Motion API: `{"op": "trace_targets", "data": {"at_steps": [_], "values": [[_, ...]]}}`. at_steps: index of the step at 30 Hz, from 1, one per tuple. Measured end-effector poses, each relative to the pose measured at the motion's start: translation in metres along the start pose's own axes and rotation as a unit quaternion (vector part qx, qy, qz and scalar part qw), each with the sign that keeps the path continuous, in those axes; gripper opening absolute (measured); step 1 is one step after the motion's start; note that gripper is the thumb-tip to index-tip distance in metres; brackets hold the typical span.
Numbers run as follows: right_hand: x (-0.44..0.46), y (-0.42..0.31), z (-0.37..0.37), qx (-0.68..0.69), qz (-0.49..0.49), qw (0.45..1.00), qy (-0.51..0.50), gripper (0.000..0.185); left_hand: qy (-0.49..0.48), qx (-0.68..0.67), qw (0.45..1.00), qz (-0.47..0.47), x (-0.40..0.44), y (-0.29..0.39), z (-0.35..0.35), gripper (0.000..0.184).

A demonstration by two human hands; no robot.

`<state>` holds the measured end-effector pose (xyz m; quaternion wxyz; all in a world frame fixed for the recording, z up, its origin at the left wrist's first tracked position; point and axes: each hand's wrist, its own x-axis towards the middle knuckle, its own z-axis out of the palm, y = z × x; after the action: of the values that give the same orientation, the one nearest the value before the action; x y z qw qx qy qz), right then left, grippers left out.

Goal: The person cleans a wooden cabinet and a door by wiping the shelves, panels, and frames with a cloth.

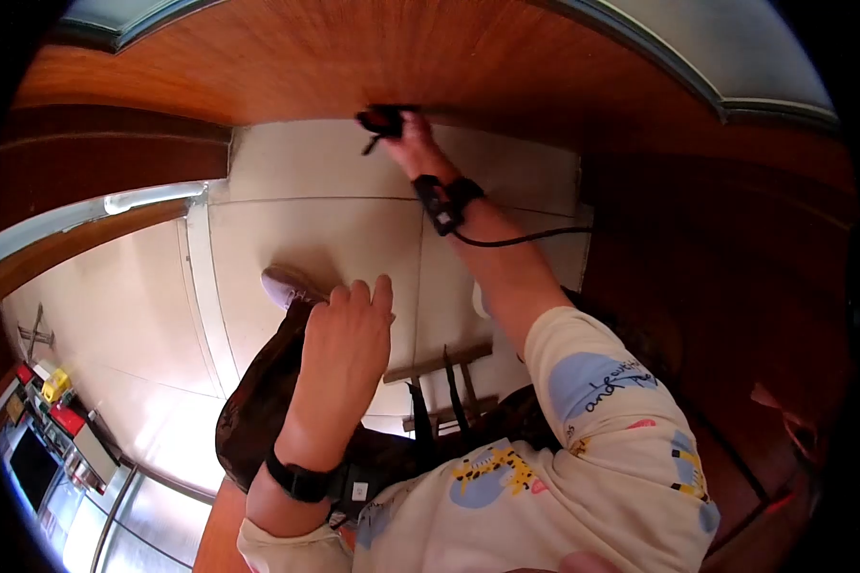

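My right hand (413,143) reaches far forward, close to the base of a wooden panel (468,81). Its fingers are closed round a small black object (384,120) with a thin strip hanging from it; blur hides what kind of thing it is. Nearer my body, my left hand (349,329) hovers in the air above my leg, back upward, with loosely bent fingers a little apart and nothing seen in them. A black band with a small box and a cable (446,205) is strapped round my right wrist, and a black band (306,480) sits on my left.
Below lies a pale tiled floor (315,181), with my shoe (290,286) on it. A low wooden frame (440,366) stands between my legs. At left, a door track (201,277) borders another tiled area. Dark wooden panelling (707,258) rises on the right.
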<state>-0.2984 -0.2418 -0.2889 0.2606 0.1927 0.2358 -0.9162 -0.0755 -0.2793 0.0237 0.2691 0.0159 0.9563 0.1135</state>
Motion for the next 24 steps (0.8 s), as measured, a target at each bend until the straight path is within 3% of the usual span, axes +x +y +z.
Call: {"op": "trace_targets", "data": {"at_steps": [1,2,4,7,8,9,11,13,14,15,17,19,21,23,24], "values": [[0.009,0.018,0.019,0.094,0.064,0.993,0.034,0.030,-0.005,0.002,1.000,0.007,0.003,-0.002,0.003,0.030],[0.039,0.041,0.011,0.189,0.116,0.975,-0.012,0.031,-0.009,0.004,1.000,0.016,0.007,-0.005,0.005,0.026],[0.025,0.035,0.047,0.213,0.114,0.968,0.064,0.026,-0.010,0.026,1.000,0.007,0.011,-0.014,0.009,0.022],[0.000,-0.011,0.037,0.178,0.069,0.979,0.074,0.023,-0.004,0.033,0.999,-0.006,0.014,-0.015,0.006,0.016],[-0.022,-0.035,0.024,-0.251,-0.074,0.963,0.064,0.022,0.001,0.020,1.000,-0.010,0.013,-0.015,0.006,0.014],[-0.042,-0.062,0.009,-0.629,-0.203,0.749,0.041,0.025,0.004,0.019,1.000,-0.011,0.012,-0.014,0.008,0.014],[-0.077,-0.116,-0.006,-0.623,-0.202,0.755,0.035,0.025,0.041,0.022,0.999,0.025,0.010,-0.008,0.010,0.015],[-0.070,-0.148,-0.045,-0.688,-0.204,0.685,0.128,0.025,0.041,0.005,0.998,0.039,0.006,0.003,0.006,0.015],[-0.109,-0.161,0.006,-0.718,-0.157,0.646,0.205,0.024,0.041,-0.013,0.998,0.053,0.004,0.008,0.005,0.016],[-0.093,-0.162,-0.016,-0.719,-0.157,0.646,0.202,0.024,0.066,-0.030,0.994,0.076,0.002,0.010,0.007,0.017],[-0.048,-0.162,-0.067,-0.597,-0.144,0.777,0.136,0.029,0.069,-0.024,0.994,0.075,-0.001,0.016,0.009,0.017],[-0.061,-0.129,-0.026,-0.667,-0.229,0.700,0.110,0.037,0.078,0.004,0.994,0.083,-0.003,0.019,0.010,0.016],[-0.107,-0.090,0.077,-0.681,-0.156,0.714,0.041,0.041,0.086,-0.005,0.993,0.085,0.000,0.014,0.011,0.014],[-0.047,-0.039,0.054,-0.520,-0.126,0.841,-0.080,0.040,0.095,-0.012,0.991,0.089,0.003,0.010,0.014,0.012],[-0.034,-0.021,0.071,-0.232,-0.042,0.972,0.003,0.039,0.096,0.003,0.993,0.070,0.005,0.007,0.017,0.009]]}}
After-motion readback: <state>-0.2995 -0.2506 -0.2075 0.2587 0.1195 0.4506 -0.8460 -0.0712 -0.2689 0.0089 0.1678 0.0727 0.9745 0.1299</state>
